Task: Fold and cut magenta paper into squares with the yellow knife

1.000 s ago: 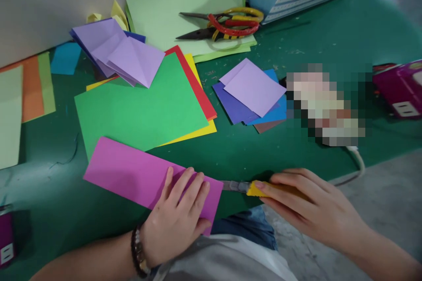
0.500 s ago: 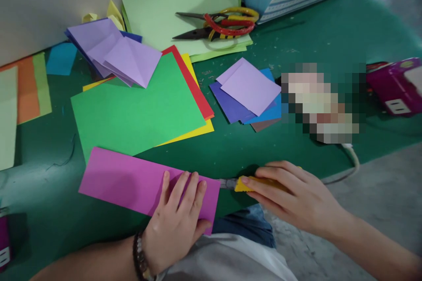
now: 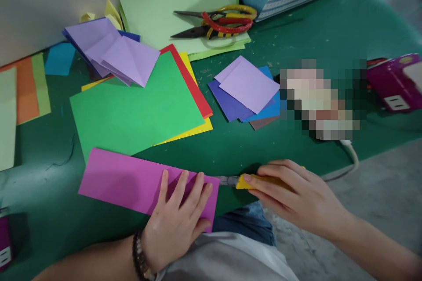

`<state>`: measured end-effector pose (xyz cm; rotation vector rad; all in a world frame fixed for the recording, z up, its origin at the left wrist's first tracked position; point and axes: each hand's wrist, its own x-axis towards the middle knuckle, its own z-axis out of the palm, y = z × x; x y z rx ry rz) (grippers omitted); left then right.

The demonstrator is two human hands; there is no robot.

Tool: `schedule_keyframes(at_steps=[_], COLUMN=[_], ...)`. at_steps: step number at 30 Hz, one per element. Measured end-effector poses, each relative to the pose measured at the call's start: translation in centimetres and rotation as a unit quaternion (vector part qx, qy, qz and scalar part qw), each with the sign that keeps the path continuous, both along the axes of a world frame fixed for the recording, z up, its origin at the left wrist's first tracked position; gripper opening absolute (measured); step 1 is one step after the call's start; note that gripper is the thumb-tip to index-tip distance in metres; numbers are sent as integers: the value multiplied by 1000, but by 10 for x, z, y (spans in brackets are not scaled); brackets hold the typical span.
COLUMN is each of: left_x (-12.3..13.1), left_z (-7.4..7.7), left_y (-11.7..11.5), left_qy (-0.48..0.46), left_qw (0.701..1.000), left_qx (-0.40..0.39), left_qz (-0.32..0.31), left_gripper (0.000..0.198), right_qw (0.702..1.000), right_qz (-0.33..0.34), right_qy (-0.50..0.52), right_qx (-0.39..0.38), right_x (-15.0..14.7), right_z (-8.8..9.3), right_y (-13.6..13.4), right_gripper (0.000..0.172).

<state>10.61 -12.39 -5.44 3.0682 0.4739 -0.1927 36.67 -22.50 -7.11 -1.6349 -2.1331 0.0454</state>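
A folded magenta sheet of paper (image 3: 121, 180) lies at the near edge of the green table. My left hand (image 3: 178, 219) rests flat on its right part, fingers spread and pressing it down. In my right hand (image 3: 296, 193) is a yellow utility knife (image 3: 244, 181), its blade pointing left. The blade reaches the paper's right end, and its tip is hidden at or inside the fold. Just beyond the magenta paper lies a green sheet (image 3: 138, 105), with red and yellow sheets showing from under it.
Folded lilac papers (image 3: 132, 59) sit on the green sheet's far edge. Lilac and blue squares (image 3: 249, 85) lie to the right. Scissors (image 3: 214, 22) with red and yellow handles rest on pale green sheets (image 3: 151, 4). A pixelated object with a cable (image 3: 354, 158) and a purple box (image 3: 395, 83) stand at right.
The fingers of my left hand have spread a little wider on the magenta paper. My right hand with the knife has shifted slightly right. The camera view has moved slightly.
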Motion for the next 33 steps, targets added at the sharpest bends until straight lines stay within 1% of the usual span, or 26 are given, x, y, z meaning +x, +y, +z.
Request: schedule_keyframes(at_steps=[6, 12, 16, 21, 26, 33], left_x=[0, -1, -1, 0, 1, 0], left_z=[2, 2, 0, 2, 4, 2], left_y=[0, 0, -1, -1, -1, -1], left_qy=[5, 7, -2, 6, 14, 15], left_qw=[1000, 1000, 1000, 1000, 1000, 1000], left_qx=[4, -4, -8, -10, -5, 5], left_qz=[-2, -1, -2, 1, 3, -5], left_gripper=[58, 58, 59, 59, 58, 58], right_qw=[1000, 1000, 1000, 999, 999, 999], right_qz=[3, 9, 20, 27, 25, 27], right_qy=[-2, -5, -11, -22, -30, -12], right_qx=[1, 6, 10, 24, 21, 18], right_x=[2, 5, 4, -3, -3, 1], right_z=[0, 0, -3, -6, -5, -3], right_y=[-3, -3, 1, 9, 10, 7], right_gripper=[25, 23, 25, 19, 22, 27])
